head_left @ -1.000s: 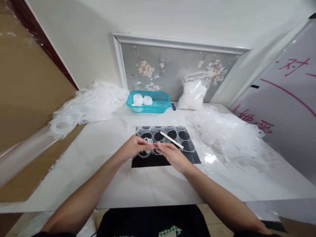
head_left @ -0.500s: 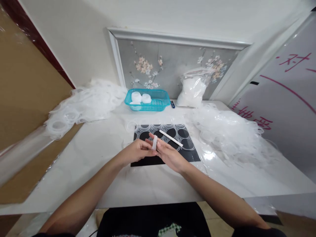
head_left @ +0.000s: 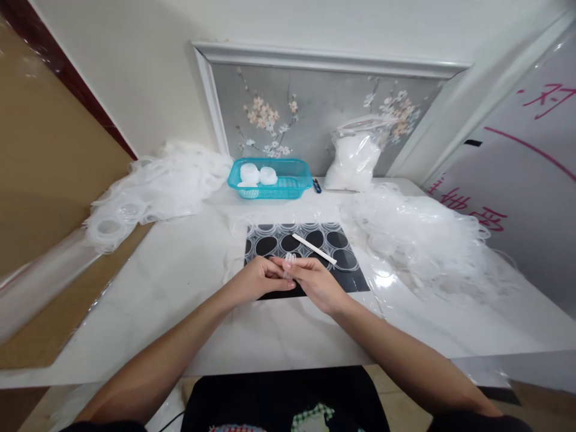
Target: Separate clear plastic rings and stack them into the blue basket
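Between my two hands is a small bundle of translucent white plastic rings (head_left: 289, 258), partly covered by the fingers. My left hand (head_left: 261, 279) is closed on it from the left, thumb pointing right. From the other side my right hand (head_left: 315, 281) pinches the same bundle. Both hands are just above the near part of a black mat (head_left: 339, 282) patterned with ring outlines. A white strip (head_left: 314, 248) lies slanted on the mat, beyond my right hand.
Behind the mat stands a blue plastic basket (head_left: 292, 191) holding several white round pieces. Heaps of translucent rings lie left (head_left: 166, 186) and right (head_left: 414, 234). A clear bag of white material (head_left: 353, 159) leans at the wall beside a small dark blue tool (head_left: 317, 186).
The ring bundle has turned, and less of it shows between the fingers. My right fingers have closed over it, and both hands have shifted slightly right.
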The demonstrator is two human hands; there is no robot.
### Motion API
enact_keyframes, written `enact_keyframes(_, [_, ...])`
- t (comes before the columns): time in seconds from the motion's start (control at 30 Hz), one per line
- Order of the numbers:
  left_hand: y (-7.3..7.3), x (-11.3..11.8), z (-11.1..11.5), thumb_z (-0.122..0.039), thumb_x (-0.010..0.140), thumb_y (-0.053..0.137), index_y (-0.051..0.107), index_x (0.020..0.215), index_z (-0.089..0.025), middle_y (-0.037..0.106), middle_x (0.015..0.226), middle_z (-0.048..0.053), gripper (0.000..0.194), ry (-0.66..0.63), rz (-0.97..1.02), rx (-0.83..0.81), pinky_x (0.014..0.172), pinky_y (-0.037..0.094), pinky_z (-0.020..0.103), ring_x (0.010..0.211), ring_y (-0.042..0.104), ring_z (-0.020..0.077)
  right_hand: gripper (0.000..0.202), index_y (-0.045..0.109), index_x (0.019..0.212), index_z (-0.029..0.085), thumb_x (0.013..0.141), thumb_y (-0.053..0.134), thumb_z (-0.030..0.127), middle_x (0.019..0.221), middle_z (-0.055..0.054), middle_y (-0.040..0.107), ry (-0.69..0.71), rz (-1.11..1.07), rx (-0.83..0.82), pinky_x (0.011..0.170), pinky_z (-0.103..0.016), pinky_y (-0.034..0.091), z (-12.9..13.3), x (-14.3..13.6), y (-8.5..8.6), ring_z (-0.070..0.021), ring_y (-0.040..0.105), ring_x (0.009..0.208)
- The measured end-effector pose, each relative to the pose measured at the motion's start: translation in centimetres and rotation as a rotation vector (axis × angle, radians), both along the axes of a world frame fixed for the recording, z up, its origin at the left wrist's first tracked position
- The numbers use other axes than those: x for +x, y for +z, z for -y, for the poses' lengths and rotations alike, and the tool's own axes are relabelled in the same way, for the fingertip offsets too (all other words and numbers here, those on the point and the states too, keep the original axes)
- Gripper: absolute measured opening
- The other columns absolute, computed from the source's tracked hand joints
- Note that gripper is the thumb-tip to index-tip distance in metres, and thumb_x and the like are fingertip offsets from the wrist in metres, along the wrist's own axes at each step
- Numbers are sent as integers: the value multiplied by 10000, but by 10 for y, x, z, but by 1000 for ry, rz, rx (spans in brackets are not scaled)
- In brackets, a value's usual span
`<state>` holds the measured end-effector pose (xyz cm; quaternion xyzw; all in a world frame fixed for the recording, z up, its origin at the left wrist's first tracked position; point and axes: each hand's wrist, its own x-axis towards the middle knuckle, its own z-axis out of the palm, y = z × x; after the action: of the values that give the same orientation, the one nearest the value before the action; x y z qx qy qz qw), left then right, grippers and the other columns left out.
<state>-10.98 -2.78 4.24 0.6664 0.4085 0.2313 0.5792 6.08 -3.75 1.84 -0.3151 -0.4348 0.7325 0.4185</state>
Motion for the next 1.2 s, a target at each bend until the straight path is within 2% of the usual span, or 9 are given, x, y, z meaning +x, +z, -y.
enact_keyframes(0.1, [1,0,1,-391,727,736,756,742,-139,535,541,-24,253,36,28,-57,467,252,204,489,381,68,334,768,762,226,783,694,551,888,-48,735,20,3,37,998,-425,411,-2,1,0,-216,640,940])
enact_keyframes(0.23, [8,-1,2,-439,696,760,700,683,-139,308,387,-97,306,213,102,-210,366,121,198,360,198,35,435,720,717,198,842,595,595,713,-8,655,101,134,205,835,-347,454,-3,3,0,-157,583,740])
enact_keyframes(0.37, [15,0,3,-445,646,798,648,636,-134,311,404,-100,346,368,171,-303,336,87,183,354,169,16,307,742,824,201,806,687,502,872,-25,692,77,404,409,850,-335,447,4,1,2,-184,612,858])
enact_keyframes(0.47, [15,1,4,-436,630,815,607,599,-138,297,389,-107,365,407,222,-360,328,81,173,338,162,5,330,753,775,212,857,622,503,855,-46,711,-10,518,520,824,-330,454,8,-1,3,-203,614,908])
enact_keyframes(0.57, [11,1,3,-412,645,812,633,647,-136,275,374,-120,329,413,334,-450,319,88,161,321,158,3,399,753,731,213,901,549,511,770,-49,722,-16,539,536,762,-316,460,8,-1,3,-200,618,861])
enact_keyframes(0.7, [9,-2,1,-313,699,774,703,850,-142,250,346,-137,239,438,505,-605,297,125,141,304,151,14,417,761,746,213,910,530,519,803,-51,723,8,569,511,731,-315,460,7,1,5,-194,633,813])
enact_keyframes(0.9, [14,-2,4,-286,790,700,694,830,-137,249,332,-132,154,394,599,-695,274,176,123,281,160,20,338,763,800,245,919,538,467,917,-64,721,18,627,588,852,-386,484,1,5,4,-233,653,935])
enact_keyframes(1.03, [15,-2,6,-356,703,785,701,776,-129,249,336,-134,253,291,566,-632,271,150,123,285,160,10,235,761,924,251,889,592,411,1051,-91,719,14,658,638,1043,-498,391,-5,9,3,-306,550,1220])
enact_keyframes(1.2, [15,-6,6,-435,675,797,699,682,-122,270,326,-119,327,152,381,-488,291,123,159,273,175,12,521,579,1303,313,796,701,319,1409,-40,555,147,188,361,1168,-489,269,-6,17,16,-264,407,1391])
